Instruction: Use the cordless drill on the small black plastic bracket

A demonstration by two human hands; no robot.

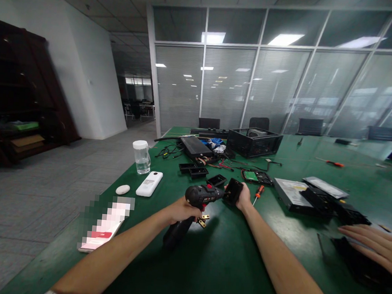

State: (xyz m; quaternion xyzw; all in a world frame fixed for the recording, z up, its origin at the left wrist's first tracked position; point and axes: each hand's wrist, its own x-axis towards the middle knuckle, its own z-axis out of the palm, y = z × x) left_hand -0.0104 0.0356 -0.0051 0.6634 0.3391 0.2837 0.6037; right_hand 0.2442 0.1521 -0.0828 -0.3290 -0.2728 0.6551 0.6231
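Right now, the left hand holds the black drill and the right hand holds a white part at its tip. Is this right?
Not quite. The head view shows the part is black, not white. The left hand holds the black drill, the right hand the part at its tip.

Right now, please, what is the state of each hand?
Left hand: closed around the cordless drill.
Right hand: closed on a small black part, held at the drill's tip.

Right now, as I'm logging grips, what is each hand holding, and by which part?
The left hand grips the black cordless drill by its handle; the right hand holds a small black plastic box by its right side.
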